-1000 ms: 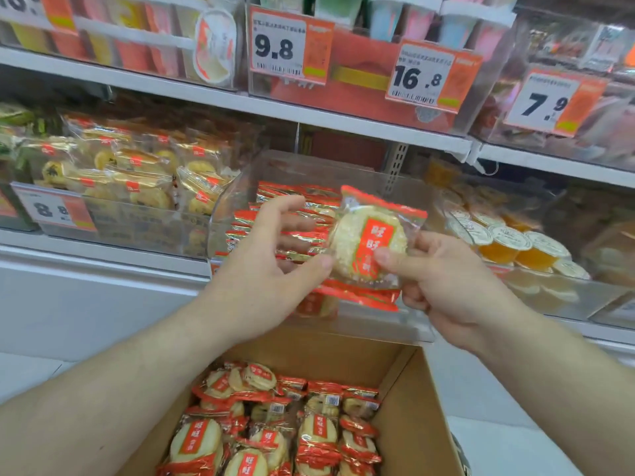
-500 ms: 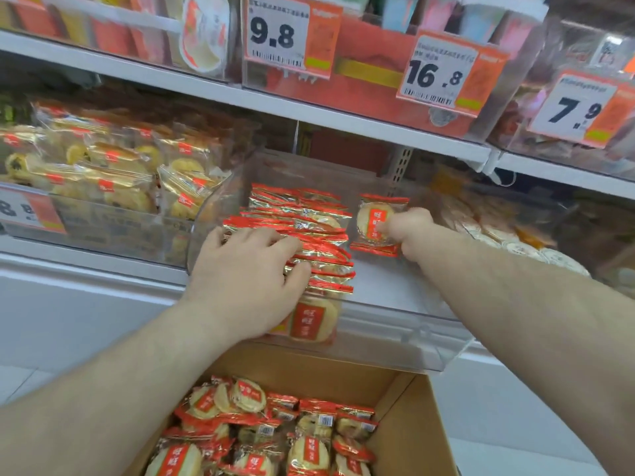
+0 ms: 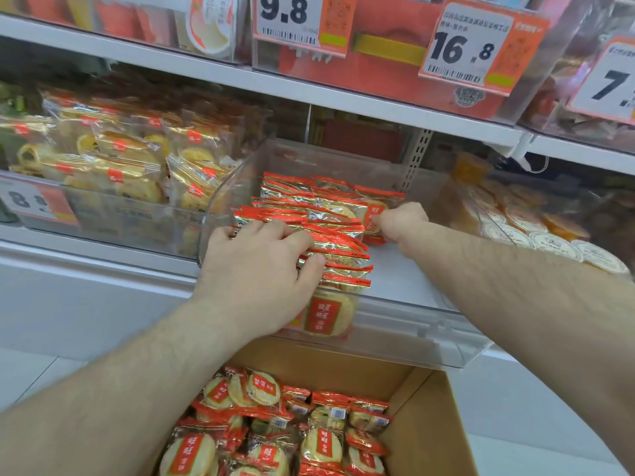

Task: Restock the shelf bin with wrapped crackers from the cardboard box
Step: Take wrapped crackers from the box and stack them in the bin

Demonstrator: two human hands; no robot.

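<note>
1. L hand (image 3: 261,269) at centre of view, palm down, fingers spread and lightly bent over front rows of wrapped crackers (image 3: 319,231); thumb tip pressed on pack edges at 3 o'clock of hand. Presses, no closed grasp.
2. R hand (image 3: 400,221) at 2 o'clock of L hand, deeper in clear shelf bin (image 3: 429,341); fingers curled tight, pinching one cracker pack (image 3: 372,214) upright at back-right end of rows. Fingertips mostly hidden behind knuckles, so exact pinch prob. thumb vs. index.
3. Packs in bin stood on edge in two-ish rows, w/ red seams up, filling left half; right half of bin floor bare white.
4. One pack flat against bin's front wall, red label facing out, at 5 o'clock of L hand.
5. Cardboard box (image 3: 433,417) at 6 o'clock, below bin, open, w/ loose crackers piled in left part.
6. Yellow pastry packs (image 3: 137,156) in bin at 10 o'clock; jelly cups (image 3: 549,238) at 3 o'clock.
7. Price tags on upper shelf at 12 o'clock: "9.8" (image 3: 288,15), "16.8" (image 3: 464,49).
</note>
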